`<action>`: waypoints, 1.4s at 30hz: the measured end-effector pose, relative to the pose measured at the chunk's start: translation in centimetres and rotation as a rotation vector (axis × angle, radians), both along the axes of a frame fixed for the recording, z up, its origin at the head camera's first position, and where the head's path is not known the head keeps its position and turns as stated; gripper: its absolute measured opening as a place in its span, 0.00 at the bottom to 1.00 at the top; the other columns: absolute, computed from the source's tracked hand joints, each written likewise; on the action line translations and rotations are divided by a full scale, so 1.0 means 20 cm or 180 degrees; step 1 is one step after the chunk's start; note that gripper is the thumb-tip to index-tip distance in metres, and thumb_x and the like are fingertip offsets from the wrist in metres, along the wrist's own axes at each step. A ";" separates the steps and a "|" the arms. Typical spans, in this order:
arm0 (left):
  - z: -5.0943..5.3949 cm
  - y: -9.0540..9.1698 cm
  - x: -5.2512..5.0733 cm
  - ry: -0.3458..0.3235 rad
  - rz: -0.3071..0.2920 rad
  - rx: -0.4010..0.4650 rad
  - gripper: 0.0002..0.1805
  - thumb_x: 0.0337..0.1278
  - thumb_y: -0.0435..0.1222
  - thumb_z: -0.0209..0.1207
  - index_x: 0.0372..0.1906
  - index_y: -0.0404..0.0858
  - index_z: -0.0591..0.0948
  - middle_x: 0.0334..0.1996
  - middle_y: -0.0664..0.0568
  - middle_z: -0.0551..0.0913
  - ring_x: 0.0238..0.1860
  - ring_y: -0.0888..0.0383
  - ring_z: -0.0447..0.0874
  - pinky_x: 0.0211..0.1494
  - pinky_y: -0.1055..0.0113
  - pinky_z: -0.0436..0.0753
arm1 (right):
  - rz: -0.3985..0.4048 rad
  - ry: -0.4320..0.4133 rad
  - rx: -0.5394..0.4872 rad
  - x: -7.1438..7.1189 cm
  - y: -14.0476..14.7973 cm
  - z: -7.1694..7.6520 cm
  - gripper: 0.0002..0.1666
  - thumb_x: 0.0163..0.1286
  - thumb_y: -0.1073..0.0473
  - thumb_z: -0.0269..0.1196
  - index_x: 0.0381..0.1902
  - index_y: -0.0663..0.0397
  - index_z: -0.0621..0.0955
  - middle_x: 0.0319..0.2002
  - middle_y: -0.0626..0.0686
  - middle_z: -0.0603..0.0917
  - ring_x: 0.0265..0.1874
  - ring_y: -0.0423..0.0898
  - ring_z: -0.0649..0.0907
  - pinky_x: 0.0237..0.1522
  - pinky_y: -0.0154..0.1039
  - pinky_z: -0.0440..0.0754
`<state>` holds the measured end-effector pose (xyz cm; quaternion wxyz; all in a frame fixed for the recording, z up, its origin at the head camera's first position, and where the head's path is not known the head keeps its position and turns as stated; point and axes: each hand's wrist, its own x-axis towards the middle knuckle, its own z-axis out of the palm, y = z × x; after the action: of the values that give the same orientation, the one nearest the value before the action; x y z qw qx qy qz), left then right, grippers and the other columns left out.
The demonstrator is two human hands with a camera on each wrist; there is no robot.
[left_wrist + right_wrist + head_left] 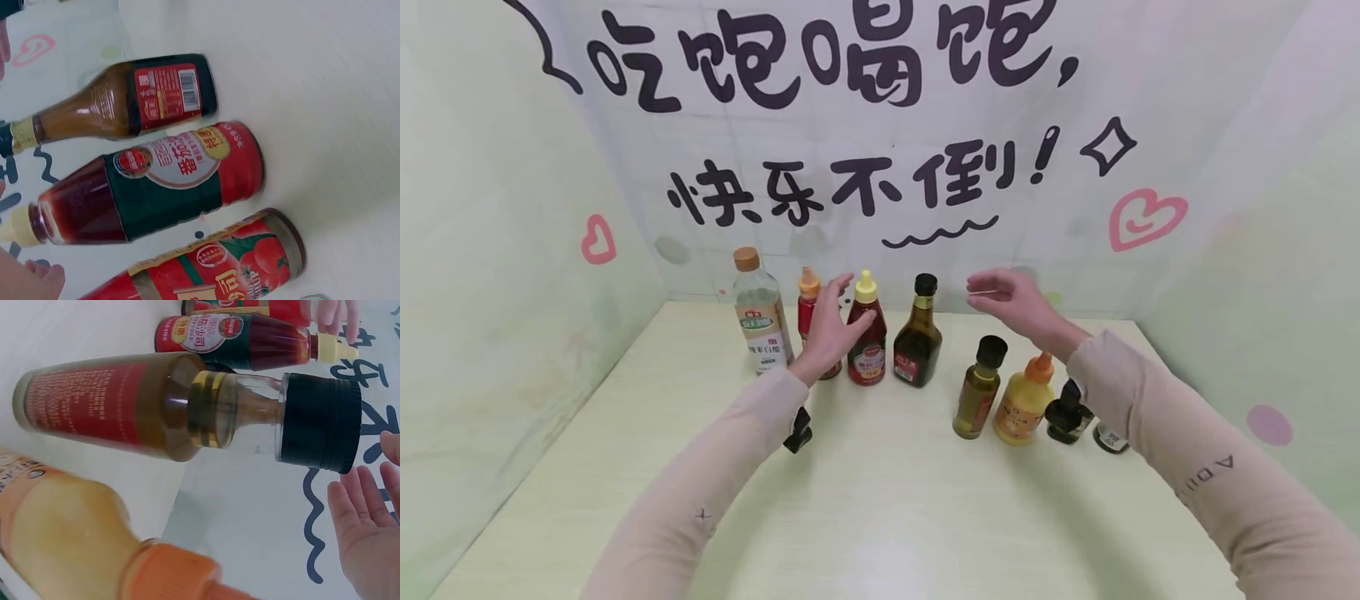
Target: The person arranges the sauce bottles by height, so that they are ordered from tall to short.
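Note:
My left hand point(832, 333) is raised at the back row, thumb and fingers apart, nearest to a tomato ketchup bottle point(867, 350) with a yellow nozzle cap and a red sauce bottle point(807, 312) with an orange cap. Its fingers overlap both bottles in the head view; contact cannot be told. In the left wrist view, part of the left hand point(28, 278) shows beside the yellow cap point(19, 226). On the right, my right hand point(1018, 308) hovers with extended fingers and holds nothing. Below it stand a black-capped oil-coloured bottle point(977, 396) and a yellow squeeze bottle point(1024, 408).
A dark square-shouldered bottle point(917, 342) stands between the hands at the back. Far left is a clear vinegar bottle point(762, 321). Two dark bottles, partly behind the right sleeve, stand at the right. A black object point(799, 432) shows beside the left sleeve. Printed cloth walls surround the table point(865, 508).

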<state>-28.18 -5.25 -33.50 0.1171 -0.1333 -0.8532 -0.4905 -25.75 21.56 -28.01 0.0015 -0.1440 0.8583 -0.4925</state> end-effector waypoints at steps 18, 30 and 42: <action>0.03 0.27 0.17 0.0599 -0.0987 -0.0372 0.36 0.44 0.36 0.64 0.62 0.40 0.62 0.59 0.48 0.64 0.59 0.54 0.61 0.59 0.60 0.64 | -0.0170 0.0019 0.0165 0.16 0.19 -0.06 0.27 0.62 0.52 0.58 0.54 0.62 0.70 0.50 0.60 0.75 0.41 0.33 0.77 0.44 0.27 0.73; 0.02 0.52 0.22 0.0114 -0.1722 -0.1026 0.40 0.44 0.41 0.65 0.63 0.41 0.60 0.60 0.50 0.62 0.60 0.57 0.60 0.60 0.68 0.62 | -0.0181 -0.0276 0.0215 0.23 0.29 -0.12 0.31 0.62 0.49 0.57 0.58 0.62 0.66 0.54 0.61 0.71 0.51 0.52 0.73 0.55 0.51 0.65; 0.01 0.62 0.18 -0.0192 -0.1927 -0.0945 0.36 0.44 0.39 0.65 0.61 0.41 0.63 0.58 0.52 0.67 0.55 0.58 0.67 0.54 0.73 0.68 | -0.0181 -0.0386 0.0157 0.29 0.33 -0.21 0.30 0.63 0.50 0.57 0.57 0.62 0.67 0.53 0.61 0.72 0.49 0.49 0.74 0.54 0.52 0.66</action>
<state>-24.58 7.20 -33.23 -0.0799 -0.3816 -0.8401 -0.3772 -19.92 28.10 -32.15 0.0430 -0.0894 0.8723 -0.4788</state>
